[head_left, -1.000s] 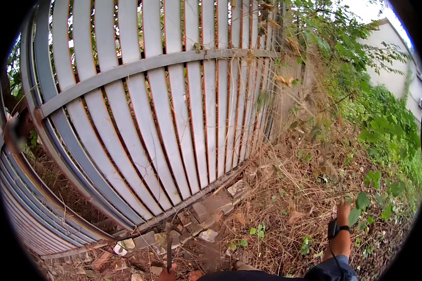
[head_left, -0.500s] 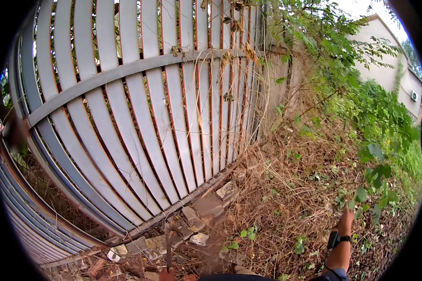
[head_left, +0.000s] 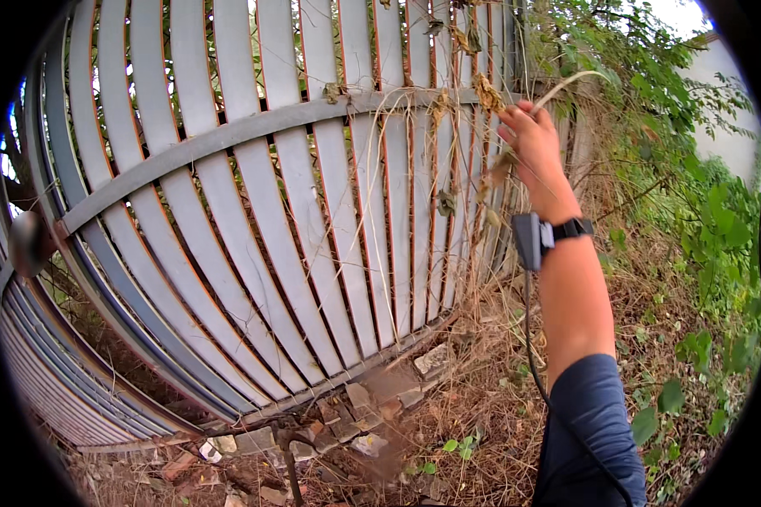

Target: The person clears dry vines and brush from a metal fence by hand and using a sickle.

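My right hand [head_left: 533,145] is raised to the upper right part of the metal fence, its fingers curled around a dry vine stem [head_left: 569,80]. The pale stem arches up and right from the fingers. Withered brown leaves [head_left: 487,93] hang just beside my fingertips. At the lower edge a dark, rusty tool [head_left: 291,456] with a long thin handle and a bent head shows in front of the fence foot. Its lower end is cut off by the picture's edge, and my left hand is out of sight.
Grey slats make up the tall fence [head_left: 254,186], with a crossbar [head_left: 220,135]. Broken bricks and stones [head_left: 369,444] lie along its foot. Dry vines and stalks [head_left: 490,372] cover the ground. Green bushes [head_left: 719,220] and a pale building [head_left: 727,110] stand at the right.
My right hand has risen from the green leaves at the lower right to the dry vine by the fence. My left hand, at the tool's handle before, has dropped out of view.
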Available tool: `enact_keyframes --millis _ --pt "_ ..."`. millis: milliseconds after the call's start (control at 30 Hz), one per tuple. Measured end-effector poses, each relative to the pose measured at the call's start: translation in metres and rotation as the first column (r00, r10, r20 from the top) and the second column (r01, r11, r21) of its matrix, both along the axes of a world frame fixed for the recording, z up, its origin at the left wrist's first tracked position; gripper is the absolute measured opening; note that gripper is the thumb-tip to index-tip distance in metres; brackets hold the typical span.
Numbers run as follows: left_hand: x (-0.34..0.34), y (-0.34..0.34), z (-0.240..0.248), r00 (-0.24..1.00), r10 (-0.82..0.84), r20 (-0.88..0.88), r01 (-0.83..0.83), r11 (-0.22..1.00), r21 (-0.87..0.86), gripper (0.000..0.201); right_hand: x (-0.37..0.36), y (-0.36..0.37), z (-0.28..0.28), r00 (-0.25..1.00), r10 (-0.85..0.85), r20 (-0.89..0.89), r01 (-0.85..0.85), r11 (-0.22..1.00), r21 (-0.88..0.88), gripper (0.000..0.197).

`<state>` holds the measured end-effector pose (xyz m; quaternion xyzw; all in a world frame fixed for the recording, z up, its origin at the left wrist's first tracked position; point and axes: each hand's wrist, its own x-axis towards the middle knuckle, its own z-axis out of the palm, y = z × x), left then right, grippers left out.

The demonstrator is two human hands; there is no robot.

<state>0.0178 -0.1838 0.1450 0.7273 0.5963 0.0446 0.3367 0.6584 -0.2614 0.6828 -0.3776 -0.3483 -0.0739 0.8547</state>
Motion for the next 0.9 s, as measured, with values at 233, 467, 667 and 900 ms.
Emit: enact_keyframes --millis 233,467,667,900 --pt "-0.007 -0.003 -0.023 0.999 0.051 -0.017 -0.051 0.998 0.020 0.033 0.010 0.112 0.029 0.960 0.180 -0.213 -0.206 0.973 -0.108 0.019" --pt "-0.017 0.000 -0.052 0.997 0.070 -0.015 -0.070 0.997 0.038 0.033 -0.018 0.116 0.044 0.910 0.338 -0.240 -0.373 0.921 -0.116 0.024" --pt "-0.029 0.011 -0.085 0.998 0.056 -0.006 -0.055 0.997 0.053 0.032 -0.019 0.086 0.035 0.994 0.111 -0.018 -0.112 0.990 -0.083 0.018" --pt "-0.045 0.025 -0.123 1.000 0.019 0.008 -0.020 0.997 0.076 0.032 0.010 0.022 -0.010 0.980 -0.193 -0.042 0.175 0.948 -0.267 0.019"
